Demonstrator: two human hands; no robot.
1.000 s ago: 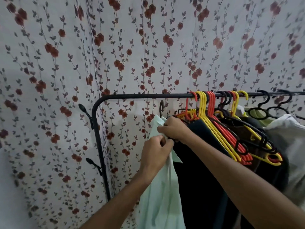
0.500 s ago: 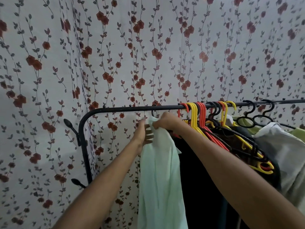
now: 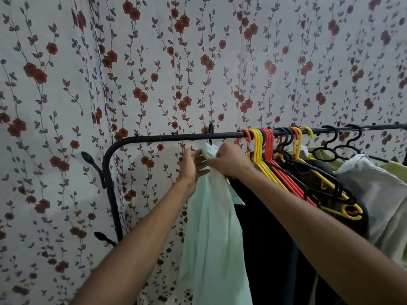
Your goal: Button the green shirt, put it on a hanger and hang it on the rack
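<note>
Hung on the rack [image 3: 176,136], a little right of its left bend: the shirt [image 3: 211,227], pale green, carried by a black hook [image 3: 211,133] over the rail. Long axis straight down from the rail, collar end up, lower end running out of view at the bottom. Seen almost edge-on, as a narrow strip of cloth, with a pointed flap sticking out to the right partway down.

Just under the rail, at the top of the shirt:
- Left hand [image 3: 191,164] on the shirt's left side, fingers bent onto the fabric and pinching it.
- Right hand [image 3: 229,161] on the shirt's right side, knuckles up, fingers curled round the shirt's shoulder. Fingertips hidden in the cloth.
- Close together, only the bunched fabric between them.

Right of the shirt along the rail:
- Touching it, a dark garment [image 3: 264,227] hanging full length.
- Then a tight bunch of yellow, orange and black hangers [image 3: 259,150], hooks side by side on the rail, bodies sloping down to the right.
- Farther on, two black hooks and a white garment [image 3: 374,183] with light green cloth beside it.
- Crowded all the way to the frame edge.

Left of the shirt:
- A short bare stretch of rail up to the bend.
- Then the post dropping down, with two black pegs [image 3: 90,159] on its outer side.
- Open room between shirt and post.

Behind the rail, a flowered wall [image 3: 154,62].
</note>
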